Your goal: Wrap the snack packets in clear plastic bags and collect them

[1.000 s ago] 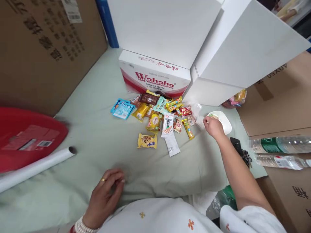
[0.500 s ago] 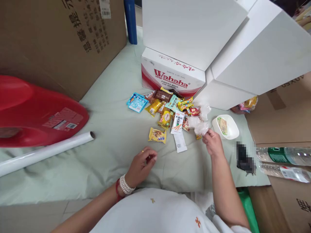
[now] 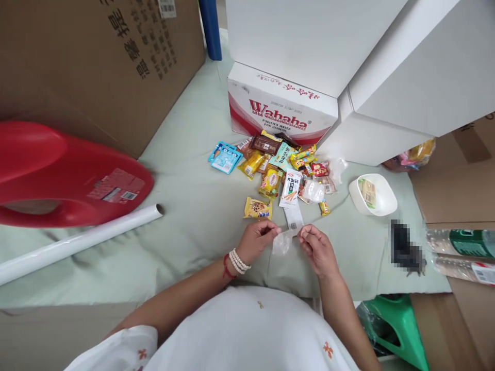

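My left hand (image 3: 256, 239) and my right hand (image 3: 315, 248) meet close in front of me, each pinching one edge of a small clear plastic bag (image 3: 281, 242) stretched between them. Just beyond them lies a pile of small snack packets (image 3: 280, 167) on the pale green cloth (image 3: 185, 216). A yellow cookie packet (image 3: 258, 208) and a white packet (image 3: 291, 187) are the nearest of the pile. A crumpled clear wrapper (image 3: 313, 190) rests at the pile's right edge. To the right stands a white bowl (image 3: 382, 206) with one packet (image 3: 368, 192) inside.
A Wahaha carton (image 3: 282, 111) and white boxes (image 3: 386, 67) stand behind the pile. Left are a big cardboard box (image 3: 77, 62), a red plastic tub (image 3: 58, 175) and a white roll (image 3: 77, 242). Water bottles (image 3: 460, 245), a blurred dark object (image 3: 404, 252) and a green stool (image 3: 398, 324) lie right.
My right hand drew back from the bowl and pile, bringing a clear plastic bag. My left hand rose from the cloth to meet it, and both now pinch the bag.
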